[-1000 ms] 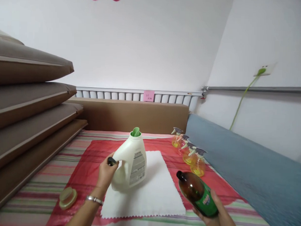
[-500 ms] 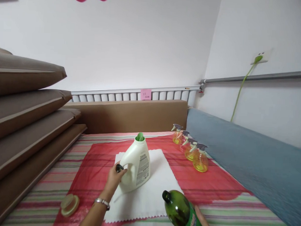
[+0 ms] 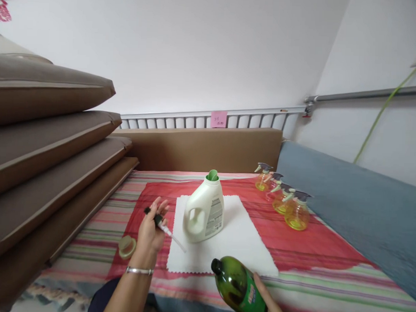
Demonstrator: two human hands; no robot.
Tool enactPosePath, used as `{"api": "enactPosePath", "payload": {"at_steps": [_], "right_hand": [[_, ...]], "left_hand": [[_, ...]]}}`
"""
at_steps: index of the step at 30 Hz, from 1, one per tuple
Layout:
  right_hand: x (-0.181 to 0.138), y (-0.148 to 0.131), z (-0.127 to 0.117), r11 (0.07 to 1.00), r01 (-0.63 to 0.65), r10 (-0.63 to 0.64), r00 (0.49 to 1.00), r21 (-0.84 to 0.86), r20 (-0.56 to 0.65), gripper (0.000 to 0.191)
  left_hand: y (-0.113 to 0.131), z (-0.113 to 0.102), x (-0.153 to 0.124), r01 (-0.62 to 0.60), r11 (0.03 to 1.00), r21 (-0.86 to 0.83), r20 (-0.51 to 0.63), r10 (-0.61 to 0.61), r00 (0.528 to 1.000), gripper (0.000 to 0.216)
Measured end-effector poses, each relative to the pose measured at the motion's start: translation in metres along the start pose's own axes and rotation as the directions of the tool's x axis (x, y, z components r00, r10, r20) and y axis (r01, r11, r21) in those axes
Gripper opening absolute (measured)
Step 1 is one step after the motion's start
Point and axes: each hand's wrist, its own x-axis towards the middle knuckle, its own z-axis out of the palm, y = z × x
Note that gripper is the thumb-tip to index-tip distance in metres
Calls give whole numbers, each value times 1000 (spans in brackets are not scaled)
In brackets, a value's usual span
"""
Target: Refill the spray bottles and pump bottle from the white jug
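Note:
My left hand (image 3: 153, 224) is turned palm up, fingers loosely curled, holding a black pump dispenser (image 3: 153, 217) with a pale dip tube that points down to the right. My right hand (image 3: 268, 300) grips a green bottle (image 3: 236, 282) by its labelled body. The bottle leans to the left and its dark mouth has no cap. Between and beyond my hands, a white detergent jug (image 3: 213, 206) stands upright on a white cloth (image 3: 237, 248). A green spout shows in the jug's open top. To the left of my left hand lies a pale round cap (image 3: 126, 247).
Several spray bottles (image 3: 296, 217) with yellowish liquid stand in a row at the right on a red cloth (image 3: 327, 251). Stacked brown cushions (image 3: 59, 128) rise on the left. A brown padded board (image 3: 208, 149) runs along the back, and a blue padded side (image 3: 350, 193) borders the right.
My left hand has drawn back from beside the jug's handle and turned palm up, with the pump still in it. The bottle has come slightly nearer to me. The view has shifted too.

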Motion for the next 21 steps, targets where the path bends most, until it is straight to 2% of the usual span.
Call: {"api": "enactPosePath", "payload": {"at_steps": [3,7,17,21], "right_hand": [[2,11,13,998,-40,40,999,-40,-5,35],[1,18,28,997,-55,53,998,-59,-28,41],[-11,22,45,997,-65,66,998,-51,24,44],[-15,24,59,997,-70,71,996,-21,52,44]], "left_hand": [[16,8,-18,51,993,-104,28,-48,998,16],[21,18,-37,25,991,-134,53,-18,998,18],[0,38,-65,-10,997,-74,123,19,992,34],[-15,43,-82,-34,997,68,172,22,985,37]]}}
